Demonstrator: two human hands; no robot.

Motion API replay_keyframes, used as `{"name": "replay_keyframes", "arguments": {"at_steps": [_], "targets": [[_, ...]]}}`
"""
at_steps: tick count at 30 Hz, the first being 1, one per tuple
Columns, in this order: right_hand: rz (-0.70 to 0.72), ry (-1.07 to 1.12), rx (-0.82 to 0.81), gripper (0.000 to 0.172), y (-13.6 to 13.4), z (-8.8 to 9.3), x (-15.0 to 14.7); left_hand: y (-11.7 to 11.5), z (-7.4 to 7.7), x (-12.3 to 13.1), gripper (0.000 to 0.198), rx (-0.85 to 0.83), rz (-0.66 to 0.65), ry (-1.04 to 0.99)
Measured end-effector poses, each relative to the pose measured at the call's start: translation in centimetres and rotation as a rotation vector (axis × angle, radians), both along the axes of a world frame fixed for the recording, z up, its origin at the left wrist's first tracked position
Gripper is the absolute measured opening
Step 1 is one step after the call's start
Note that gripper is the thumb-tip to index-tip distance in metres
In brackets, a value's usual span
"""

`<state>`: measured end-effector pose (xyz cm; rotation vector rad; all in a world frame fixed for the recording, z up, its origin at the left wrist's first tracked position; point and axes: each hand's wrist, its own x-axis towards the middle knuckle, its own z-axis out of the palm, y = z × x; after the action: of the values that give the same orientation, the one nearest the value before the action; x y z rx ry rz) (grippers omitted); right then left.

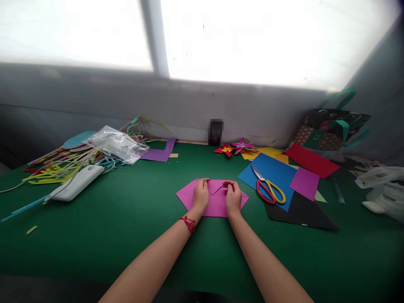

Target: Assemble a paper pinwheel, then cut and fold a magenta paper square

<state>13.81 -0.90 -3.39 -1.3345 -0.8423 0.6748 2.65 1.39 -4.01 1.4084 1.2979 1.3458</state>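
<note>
A folded magenta sheet (216, 206) lies on the green table (142, 235), with pointed corners at its left and right and a small triangular fold at the top middle. My left hand (201, 195) rests on the left part of the sheet, its fingers curled together near the top edge. On the right part is my right hand (232, 197), fingers bent inward beside the triangular fold. Whether either hand pinches the paper is too small to tell. A red string bracelet circles my left wrist.
Red-and-yellow-handled scissors (268, 191) lie on blue paper (274, 168) at the right, above a black sheet (299, 214). Paper flowers (240, 145) stand behind. At the left are a white power strip (78, 183), pipe cleaners and a clear plastic bag (118, 143).
</note>
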Motion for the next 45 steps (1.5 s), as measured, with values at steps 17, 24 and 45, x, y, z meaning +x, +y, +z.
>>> {"name": "replay_keyframes", "arguments": {"at_steps": [17, 24, 45], "targets": [[0.081, 0.224, -0.023, 0.015, 1.2, -0.4, 1.9, 1.6, 2.0, -4.2, 0.022, -0.007, -0.03, -0.032], [0.1, 0.258, -0.053, 0.014, 1.0, -0.1, 2.1, 1.6, 1.5, -5.3, 0.03, -0.012, -0.008, 0.429], [0.142, 0.215, -0.045, 0.053, 0.3, 2.0, 2.7, 2.2, 2.5, -5.8, 0.038, -0.156, 0.045, -0.225]]}}
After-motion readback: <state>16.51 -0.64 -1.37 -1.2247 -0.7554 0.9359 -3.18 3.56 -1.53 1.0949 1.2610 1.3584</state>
